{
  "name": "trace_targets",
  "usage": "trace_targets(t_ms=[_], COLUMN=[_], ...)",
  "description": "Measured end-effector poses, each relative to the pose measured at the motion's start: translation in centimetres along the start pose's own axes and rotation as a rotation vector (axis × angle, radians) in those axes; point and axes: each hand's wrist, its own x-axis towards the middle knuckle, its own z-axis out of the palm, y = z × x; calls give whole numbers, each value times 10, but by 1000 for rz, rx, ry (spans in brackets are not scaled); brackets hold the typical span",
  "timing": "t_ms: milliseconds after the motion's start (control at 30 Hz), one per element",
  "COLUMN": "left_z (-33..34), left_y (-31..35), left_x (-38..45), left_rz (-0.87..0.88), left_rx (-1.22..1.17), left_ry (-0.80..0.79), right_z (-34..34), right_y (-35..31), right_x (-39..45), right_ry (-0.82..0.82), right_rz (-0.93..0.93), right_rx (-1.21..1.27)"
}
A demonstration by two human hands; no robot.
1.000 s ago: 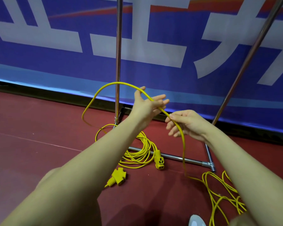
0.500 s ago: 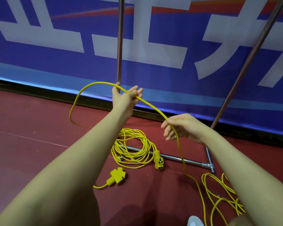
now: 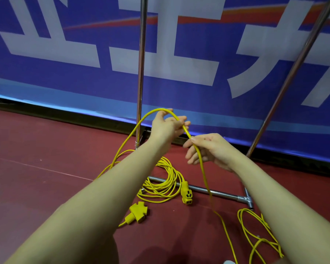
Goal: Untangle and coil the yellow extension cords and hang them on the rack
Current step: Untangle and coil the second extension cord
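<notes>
Up in the air, a thin yellow extension cord point(image 3: 202, 164) runs between two bare hands. The left hand point(image 3: 168, 126) is a little higher and farther away. Its fingers are curled around the cord, which goes over the top of that hand in a round bend. From the bend, the cord drops down on the left side to the dark red floor point(image 3: 46, 149).

The right hand point(image 3: 208, 149) is just beside the left one, a bit lower and closer. Its thumb and first finger pinch the cord, and the other fingers hang loose and a little spread. Below this hand the cord falls straight down past the palm and reaches the floor near the bottom edge of the view.

On the floor under the hands lies a round bundle of coiled yellow cord point(image 3: 160, 185). It sits on top of the low silver metal bar of the rack point(image 3: 217, 192). A yellow socket end point(image 3: 187, 195) lies just beside the bundle, touching the bar. A yellow three-way plug block point(image 3: 138, 211) lies near, closer to the person. More loose yellow cord loops point(image 3: 255, 231) lie on the floor at the right, partly hidden by the right arm.

Two shiny rack poles point(image 3: 141, 73) stand up in front of a big blue banner with white shapes point(image 3: 65, 82).
</notes>
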Motion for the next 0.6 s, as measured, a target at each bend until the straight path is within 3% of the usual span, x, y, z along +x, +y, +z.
trace_targets(t_ms=[233,433,600], left_z=[-31,-5,1], left_y=[16,4,-1], left_x=[23,3,-1], left_rz=[-62,-141,-67], left_rx=[-259,-63,-33], left_ry=[167,-39,8], right_z=[-9,-7,-5], right_y=[8,10,5], right_x=[-5,0,0], right_ry=[-109,42,39], right_rz=[55,4,-2], right_rx=[-42,-74,1])
